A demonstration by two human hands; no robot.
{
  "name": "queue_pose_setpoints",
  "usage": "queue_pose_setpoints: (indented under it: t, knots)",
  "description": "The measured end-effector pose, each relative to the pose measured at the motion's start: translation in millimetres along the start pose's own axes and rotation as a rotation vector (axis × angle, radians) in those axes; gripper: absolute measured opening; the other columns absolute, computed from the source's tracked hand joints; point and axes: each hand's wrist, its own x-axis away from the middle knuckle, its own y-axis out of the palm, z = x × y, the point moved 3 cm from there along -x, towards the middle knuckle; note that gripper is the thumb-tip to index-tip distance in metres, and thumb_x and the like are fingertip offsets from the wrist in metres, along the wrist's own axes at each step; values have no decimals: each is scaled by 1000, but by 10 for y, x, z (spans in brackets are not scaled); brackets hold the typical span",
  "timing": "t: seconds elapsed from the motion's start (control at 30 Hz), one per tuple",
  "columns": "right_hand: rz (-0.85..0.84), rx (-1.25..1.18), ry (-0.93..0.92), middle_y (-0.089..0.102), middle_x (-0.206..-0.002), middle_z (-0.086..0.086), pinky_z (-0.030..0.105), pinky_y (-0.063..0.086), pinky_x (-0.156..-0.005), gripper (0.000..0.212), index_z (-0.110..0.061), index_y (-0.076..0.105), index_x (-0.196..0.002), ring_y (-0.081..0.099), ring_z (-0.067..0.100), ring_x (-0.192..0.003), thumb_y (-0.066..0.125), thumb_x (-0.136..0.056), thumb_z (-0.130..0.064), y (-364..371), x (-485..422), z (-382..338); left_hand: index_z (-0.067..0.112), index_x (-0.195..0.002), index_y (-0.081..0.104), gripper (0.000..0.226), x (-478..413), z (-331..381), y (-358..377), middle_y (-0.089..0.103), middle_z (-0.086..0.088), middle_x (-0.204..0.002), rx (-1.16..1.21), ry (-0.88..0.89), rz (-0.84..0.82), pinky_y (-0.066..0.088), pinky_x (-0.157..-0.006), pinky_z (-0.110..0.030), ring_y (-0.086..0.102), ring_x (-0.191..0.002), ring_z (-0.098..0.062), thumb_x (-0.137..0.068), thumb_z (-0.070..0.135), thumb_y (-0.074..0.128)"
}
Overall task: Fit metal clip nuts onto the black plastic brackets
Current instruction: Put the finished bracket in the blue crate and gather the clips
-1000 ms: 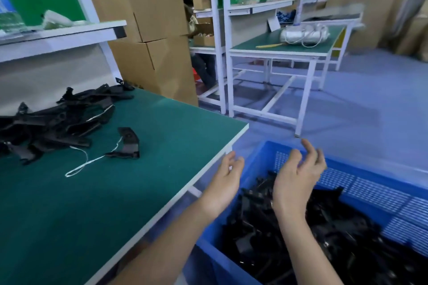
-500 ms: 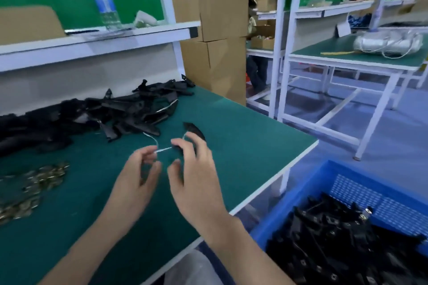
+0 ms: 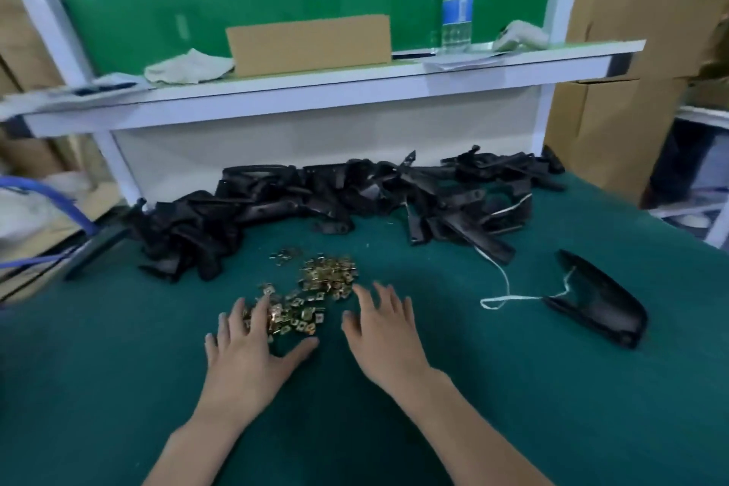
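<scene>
table (image 3: 513, 426): green-topped; carried every item listed below except the shelf goods.
clip nuts (image 3: 319, 284): brass-coloured, in a loose heap at the middle of the table, just in front of the bracket pile.
brackets (image 3: 343, 197): black plastic, piled in a long row along the table's far edge, below the shelf.
single bracket (image 3: 599, 300): lay alone to the right, apart from the pile; a white string (image 3: 509, 298) ran from it toward the pile.
left hand (image 3: 252, 351): palm down, fingers (image 3: 261, 314) straight and spread, tips lying on the near left part of the clip nuts; gripped nothing.
right hand (image 3: 384, 331): palm down, fingers (image 3: 365, 298) open and spread, tips just beside the heap's near right edge; held nothing.
shelf (image 3: 355, 91): white, above the brackets; bore a cardboard box (image 3: 311, 43), a clear water bottle (image 3: 457, 0) and a crumpled pale cloth (image 3: 185, 65).
</scene>
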Motion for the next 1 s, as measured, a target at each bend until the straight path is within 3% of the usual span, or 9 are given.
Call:
queue_pose_setpoints:
  t: [0.2, 0.3, 0.4, 0.57, 0.73, 0.9, 1.0]
  knots:
    - [49, -122, 19, 11, -167, 6, 47, 1, -125, 59, -28, 16, -158, 2, 23, -154, 21, -105, -54, 163, -671, -155, 35, -158, 6, 118, -528, 31, 151, -4, 1, -167, 43, 150, -12, 5, -124, -40, -7, -153, -21, -60, 98, 25]
    - [60, -174, 1, 15, -166, 3, 43, 1, -125, 60, -31, 21, -157, 4, 19, -154, 21, -104, -57, 202, -923, -195, 38, -156, 13, 108, -722, 75, 228, 4, 6, -166, 71, 254, 3, 10, -123, -36, 1, -153, -17, -65, 95, 29]
    - [25, -186, -68, 32, -161, -3, 38, 8, -125, 58, -31, 34, -153, 18, 16, -151, 23, -103, -58, 232, -1073, -243, 40, -155, 15, 98, -832, 60, 296, 12, 7, -165, 61, 311, 26, 6, -121, -29, 4, -153, -14, -73, 90, 35]
    - [-20, -347, -140, 54, -134, -21, 24, 33, -108, 39, -40, 54, -132, 41, 2, -129, 35, -102, -55, 294, -1059, -317, 34, -155, 21, 96, -864, 41, 348, 19, 11, -163, 83, 308, 38, 10, -124, -30, 6, -152, -12, -73, 82, 28]
    - [-23, -526, -156, 58, -119, -31, 14, 38, -95, 28, -45, 57, -124, 46, -11, -118, 42, -100, -50, 279, -1058, -372, 39, -152, 21, 88, -880, 39, 321, 23, 18, -158, 106, 297, 52, 21, -122, -30, 14, -148, -6, -76, 79, 35]
    - [37, -859, -100, 59, -119, -26, 2, 43, -82, 21, -50, 60, -116, 57, -11, -109, 50, -98, -44, 200, -1056, -355, 48, -146, 27, 82, -870, 55, 294, 28, 23, -154, 107, 308, 49, 33, -116, -34, 21, -144, -6, -74, 86, 27]
    - [29, -1037, -49, 65, -114, -20, 17, 51, -87, 21, -47, 66, -108, 64, -1, -105, 52, -96, -37, 201, -1087, -337, 50, -142, 34, 74, -863, 62, 274, 32, 28, -148, 109, 318, 55, 37, -111, -33, 27, -138, -5, -77, 86, 33]
